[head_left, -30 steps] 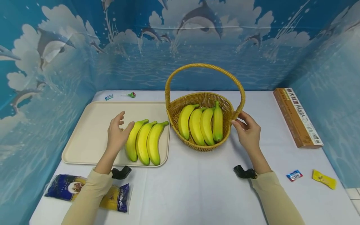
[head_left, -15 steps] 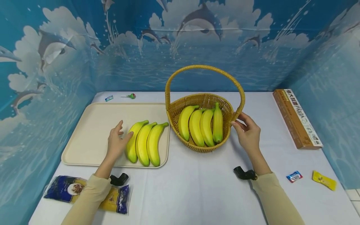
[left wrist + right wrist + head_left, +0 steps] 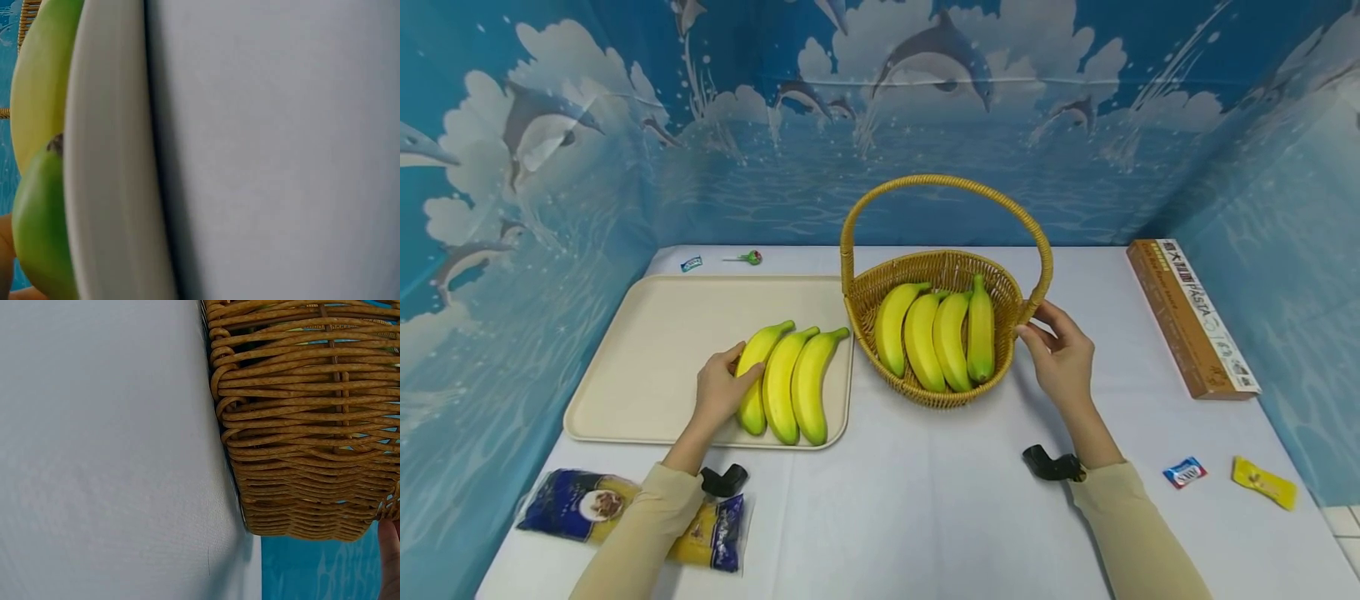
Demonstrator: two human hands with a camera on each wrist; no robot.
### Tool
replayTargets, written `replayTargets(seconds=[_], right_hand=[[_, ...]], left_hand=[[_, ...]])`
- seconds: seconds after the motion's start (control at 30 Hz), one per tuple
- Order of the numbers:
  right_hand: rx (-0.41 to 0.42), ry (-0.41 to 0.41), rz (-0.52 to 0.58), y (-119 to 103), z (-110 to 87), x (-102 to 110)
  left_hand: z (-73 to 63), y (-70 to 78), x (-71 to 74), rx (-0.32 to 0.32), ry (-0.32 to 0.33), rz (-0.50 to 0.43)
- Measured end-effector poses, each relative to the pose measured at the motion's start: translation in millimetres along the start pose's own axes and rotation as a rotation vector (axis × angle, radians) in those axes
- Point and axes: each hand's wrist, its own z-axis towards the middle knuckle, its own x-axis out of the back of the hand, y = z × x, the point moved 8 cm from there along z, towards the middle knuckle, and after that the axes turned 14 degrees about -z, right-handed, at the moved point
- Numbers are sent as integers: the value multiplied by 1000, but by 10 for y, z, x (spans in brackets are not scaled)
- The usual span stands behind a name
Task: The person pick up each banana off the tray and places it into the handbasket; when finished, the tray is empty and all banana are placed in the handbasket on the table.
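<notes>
My left hand (image 3: 721, 390) grips the leftmost banana (image 3: 752, 412) on the beige tray (image 3: 655, 350), thumb on its right side and fingers over its left. Two more bananas, a middle one (image 3: 781, 387) and a right one (image 3: 811, 387), lie beside it. In the left wrist view the held banana (image 3: 40, 231) shows its dark tip behind the tray's rim. With thumb and fingers my right hand (image 3: 1066, 358) holds the right rim of the wicker basket (image 3: 940, 400), at the foot of its tall handle. Several bananas (image 3: 951, 337) lie inside that basket.
A pasta box (image 3: 1195, 321) lies at the back right. Two wrapped sweets, one blue and white (image 3: 1185, 472), one yellow (image 3: 1264, 482), are at the right. A pasta bag (image 3: 576, 504) lies under my left forearm. Behind the tray are a lollipop (image 3: 752, 257) and a small sweet (image 3: 691, 263).
My left hand has come down and right from above the tray, and its fingers have closed round the leftmost banana. My right hand stays on the basket rim.
</notes>
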Motion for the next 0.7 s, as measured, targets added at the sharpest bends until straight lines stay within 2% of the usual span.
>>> replayTargets(seconds=[0.13,0.23,0.33,0.4,0.53,0.7], right_hand=[[6,0,13,1,4,5],[0,2,10,-1,2,11],[-5,3,0,-11,-2,13],[-7,3,-10,-17,-4,18],[-8,1,-15,-19,-4,19],[-13,-1,-9,-5,-6,6]], left_hand=[[-10,46,59,13,46,-34],[-37,137,137,11,98,-85],[-77,298,199,-33,148,-127],[-117,459,200,-89,159,-154],[-214,849,61,-215,127,-185],[-263,1318,-324,-344,30,-208]])
